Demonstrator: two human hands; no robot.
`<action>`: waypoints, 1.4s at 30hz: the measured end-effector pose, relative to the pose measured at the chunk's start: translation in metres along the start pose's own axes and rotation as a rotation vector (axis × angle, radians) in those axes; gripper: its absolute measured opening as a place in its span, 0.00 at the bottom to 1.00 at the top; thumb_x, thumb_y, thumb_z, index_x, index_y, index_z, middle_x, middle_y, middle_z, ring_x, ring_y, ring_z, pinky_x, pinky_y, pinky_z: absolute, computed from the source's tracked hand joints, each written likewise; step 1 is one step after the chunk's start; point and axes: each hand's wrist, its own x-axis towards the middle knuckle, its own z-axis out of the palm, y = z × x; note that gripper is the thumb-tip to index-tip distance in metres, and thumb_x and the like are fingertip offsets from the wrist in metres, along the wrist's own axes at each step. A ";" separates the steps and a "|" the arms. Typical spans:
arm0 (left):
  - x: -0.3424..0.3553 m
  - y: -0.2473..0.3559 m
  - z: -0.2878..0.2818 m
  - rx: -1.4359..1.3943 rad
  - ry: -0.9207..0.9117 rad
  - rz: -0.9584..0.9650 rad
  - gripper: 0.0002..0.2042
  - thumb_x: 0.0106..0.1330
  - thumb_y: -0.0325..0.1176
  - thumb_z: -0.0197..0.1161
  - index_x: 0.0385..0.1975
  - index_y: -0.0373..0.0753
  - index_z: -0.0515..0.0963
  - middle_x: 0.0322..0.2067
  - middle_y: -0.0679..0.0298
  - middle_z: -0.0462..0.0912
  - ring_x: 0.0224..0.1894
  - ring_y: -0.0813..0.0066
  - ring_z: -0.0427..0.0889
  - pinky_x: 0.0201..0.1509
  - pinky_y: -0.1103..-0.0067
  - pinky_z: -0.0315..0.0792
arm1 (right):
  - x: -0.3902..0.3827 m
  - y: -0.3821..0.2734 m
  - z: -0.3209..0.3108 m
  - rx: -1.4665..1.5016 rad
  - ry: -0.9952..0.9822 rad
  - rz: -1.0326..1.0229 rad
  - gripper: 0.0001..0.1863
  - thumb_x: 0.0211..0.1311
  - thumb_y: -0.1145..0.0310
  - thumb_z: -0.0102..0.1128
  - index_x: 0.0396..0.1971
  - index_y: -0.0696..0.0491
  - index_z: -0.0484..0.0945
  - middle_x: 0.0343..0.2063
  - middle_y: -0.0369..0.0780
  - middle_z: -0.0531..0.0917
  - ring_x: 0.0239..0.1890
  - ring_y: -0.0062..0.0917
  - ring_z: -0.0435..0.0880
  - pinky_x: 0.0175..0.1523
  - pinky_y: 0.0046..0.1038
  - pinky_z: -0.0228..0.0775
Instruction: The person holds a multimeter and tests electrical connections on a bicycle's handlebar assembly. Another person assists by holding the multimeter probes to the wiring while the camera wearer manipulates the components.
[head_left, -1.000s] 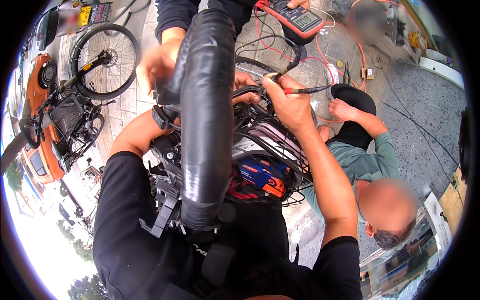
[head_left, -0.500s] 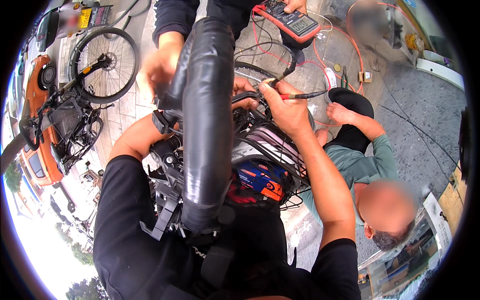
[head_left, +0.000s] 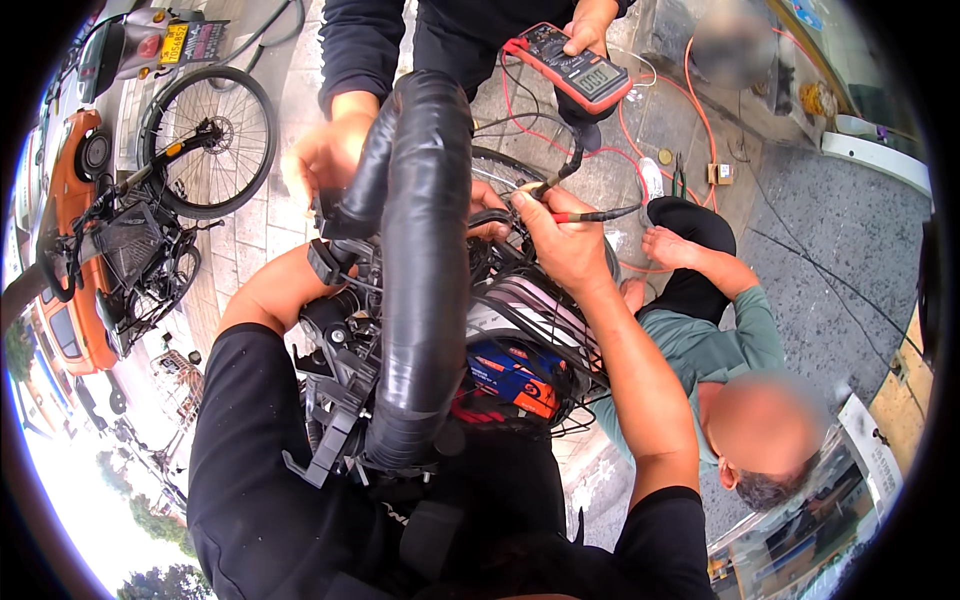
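Observation:
My right hand grips a black and a red test probe at wires above the bike's cargo basket. My left hand, partly hidden by a thick black taped handlebar, has its visible fingers closed on a black cable beside the probes. A person opposite holds a red-and-black multimeter in one hand; that person's other hand is at the handlebar's left side. A blue-and-orange package lies in the basket.
A person in a green shirt crouches at right, close to my right forearm. A parked bicycle and an orange car are at left. Orange cable, pliers and a small box lie on the pavement.
The handlebar, both my arms and the multimeter appear slightly lower in the view. My right hand has shifted a little left and stays on the probes.

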 end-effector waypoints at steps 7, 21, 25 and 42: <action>0.002 -0.045 -0.020 -0.145 0.038 -0.135 0.07 0.71 0.20 0.71 0.45 0.30 0.82 0.41 0.56 0.91 0.44 0.73 0.90 0.52 0.75 0.86 | -0.001 -0.004 0.001 0.048 -0.014 0.029 0.11 0.76 0.66 0.66 0.40 0.60 0.86 0.27 0.33 0.85 0.31 0.12 0.78 0.36 0.22 0.71; 0.001 -0.076 -0.008 -0.293 0.142 -0.083 0.08 0.68 0.20 0.74 0.44 0.30 0.83 0.41 0.58 0.91 0.44 0.75 0.90 0.51 0.76 0.85 | -0.001 0.008 0.000 -0.036 0.015 0.023 0.12 0.75 0.64 0.68 0.39 0.59 0.86 0.26 0.36 0.85 0.31 0.16 0.78 0.38 0.26 0.72; 0.004 -0.063 -0.006 -0.264 0.105 -0.068 0.08 0.68 0.20 0.74 0.43 0.30 0.83 0.40 0.58 0.91 0.44 0.75 0.90 0.51 0.76 0.85 | 0.000 0.010 -0.001 -0.088 0.024 0.010 0.12 0.74 0.65 0.68 0.37 0.59 0.86 0.25 0.36 0.85 0.30 0.16 0.78 0.37 0.26 0.72; 0.010 -0.046 -0.006 -0.209 0.050 -0.017 0.06 0.69 0.20 0.72 0.42 0.30 0.83 0.39 0.59 0.91 0.43 0.75 0.90 0.50 0.76 0.85 | -0.004 0.005 -0.003 -0.063 0.053 0.004 0.10 0.74 0.66 0.68 0.38 0.59 0.86 0.26 0.36 0.86 0.30 0.16 0.79 0.37 0.25 0.73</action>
